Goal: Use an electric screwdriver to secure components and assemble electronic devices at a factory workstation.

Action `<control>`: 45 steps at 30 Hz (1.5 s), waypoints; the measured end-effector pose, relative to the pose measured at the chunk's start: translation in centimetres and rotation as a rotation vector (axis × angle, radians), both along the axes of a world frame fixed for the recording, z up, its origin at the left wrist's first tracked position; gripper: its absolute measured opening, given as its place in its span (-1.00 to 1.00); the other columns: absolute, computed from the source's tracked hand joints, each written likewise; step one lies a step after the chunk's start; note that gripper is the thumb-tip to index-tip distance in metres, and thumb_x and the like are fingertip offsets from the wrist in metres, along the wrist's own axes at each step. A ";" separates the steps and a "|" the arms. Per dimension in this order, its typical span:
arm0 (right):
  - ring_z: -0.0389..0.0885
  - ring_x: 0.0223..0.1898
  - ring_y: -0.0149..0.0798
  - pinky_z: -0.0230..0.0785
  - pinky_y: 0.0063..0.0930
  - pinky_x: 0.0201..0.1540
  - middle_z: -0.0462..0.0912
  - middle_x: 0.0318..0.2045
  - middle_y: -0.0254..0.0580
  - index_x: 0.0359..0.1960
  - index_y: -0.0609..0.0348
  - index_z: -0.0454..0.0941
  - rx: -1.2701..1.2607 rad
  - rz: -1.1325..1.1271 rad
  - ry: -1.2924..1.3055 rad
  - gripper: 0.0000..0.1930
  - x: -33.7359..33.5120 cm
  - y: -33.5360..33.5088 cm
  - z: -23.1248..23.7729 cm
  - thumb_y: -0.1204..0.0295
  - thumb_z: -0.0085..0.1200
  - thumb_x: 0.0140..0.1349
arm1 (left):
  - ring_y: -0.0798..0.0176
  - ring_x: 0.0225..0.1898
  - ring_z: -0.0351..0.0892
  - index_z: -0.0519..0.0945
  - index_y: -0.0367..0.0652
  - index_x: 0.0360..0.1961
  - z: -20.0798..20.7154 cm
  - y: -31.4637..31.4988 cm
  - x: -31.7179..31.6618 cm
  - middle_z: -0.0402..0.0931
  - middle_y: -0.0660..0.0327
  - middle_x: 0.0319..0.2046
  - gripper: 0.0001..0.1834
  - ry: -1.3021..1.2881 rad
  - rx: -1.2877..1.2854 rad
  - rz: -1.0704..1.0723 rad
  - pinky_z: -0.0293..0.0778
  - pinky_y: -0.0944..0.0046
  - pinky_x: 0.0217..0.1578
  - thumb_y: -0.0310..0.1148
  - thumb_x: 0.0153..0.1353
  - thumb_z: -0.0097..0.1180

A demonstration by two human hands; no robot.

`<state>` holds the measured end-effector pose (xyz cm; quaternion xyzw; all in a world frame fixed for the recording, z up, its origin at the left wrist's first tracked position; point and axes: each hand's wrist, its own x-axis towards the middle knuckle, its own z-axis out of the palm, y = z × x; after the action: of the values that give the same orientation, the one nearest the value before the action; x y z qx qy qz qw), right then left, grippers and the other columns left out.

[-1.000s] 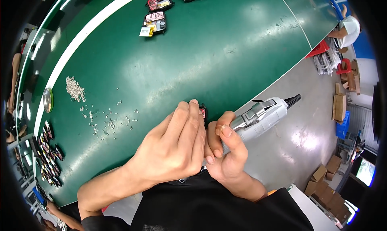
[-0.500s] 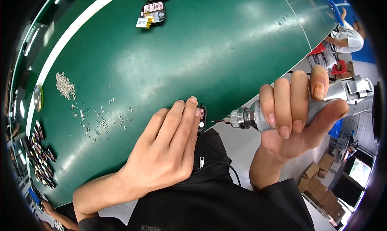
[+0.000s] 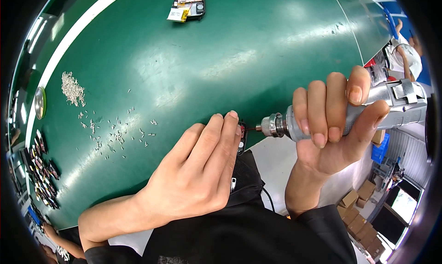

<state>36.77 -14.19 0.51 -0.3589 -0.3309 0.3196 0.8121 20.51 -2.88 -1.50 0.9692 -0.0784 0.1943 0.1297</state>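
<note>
My left hand (image 3: 198,172) lies flat at the near edge of the green table (image 3: 221,56), fingers pressed over a small black device (image 3: 241,137) of which only the right end shows. My right hand (image 3: 338,126) grips a grey electric screwdriver (image 3: 363,109) held sideways. Its metal chuck and thin bit point left, and the bit tip touches the device's exposed end.
Small silver screws (image 3: 117,132) are scattered on the table left of my left hand, with a denser pile (image 3: 72,88) farther left. An opened device with a battery (image 3: 186,7) lies at the far edge. Rows of small devices (image 3: 41,172) line the left rim. Cardboard boxes (image 3: 363,218) stand on the floor.
My right hand lifted the screwdriver from beside my left hand, turned it sideways and brought the bit to the device's end. My left hand stayed over the device.
</note>
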 end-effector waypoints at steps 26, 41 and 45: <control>0.24 -0.76 -0.48 0.09 -0.58 -0.70 0.32 -0.71 -0.41 -0.40 0.13 0.30 -0.016 0.258 -0.161 -0.72 -1.8 1.7 2.1 0.35 0.21 0.16 | 0.08 -0.14 0.45 0.57 -0.50 -0.36 0.2 0.9 -1.1 0.52 -0.07 -0.23 -0.70 -0.039 -0.072 -0.075 0.41 0.27 -0.21 -0.46 -0.12 0.11; 0.28 -0.82 -0.52 0.23 -0.63 -0.70 0.29 -0.81 -0.47 -0.43 0.06 0.25 0.207 0.398 0.319 -0.71 -3.5 1.3 -0.9 0.23 0.09 0.27 | -0.08 0.09 0.33 0.50 -0.22 -0.01 2.7 8.4 -17.6 0.37 0.04 0.07 -0.54 0.070 0.123 0.974 0.28 0.03 0.07 -0.57 -0.02 0.23; 0.27 -0.83 -0.52 0.21 -0.62 -0.71 0.29 -0.81 -0.47 -0.42 0.05 0.24 0.198 0.352 0.323 -0.71 -3.2 0.7 -1.3 0.23 0.06 0.29 | 0.07 -0.21 0.50 0.56 -0.27 -0.22 1.8 9.4 -15.5 0.48 0.09 -0.20 -0.70 0.036 0.007 0.867 0.46 0.18 -0.23 -0.65 -0.04 0.20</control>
<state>33.52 -13.45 -0.77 -0.1589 -0.2840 0.4751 0.8176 5.02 6.51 0.34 0.9161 0.3376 0.2136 0.0344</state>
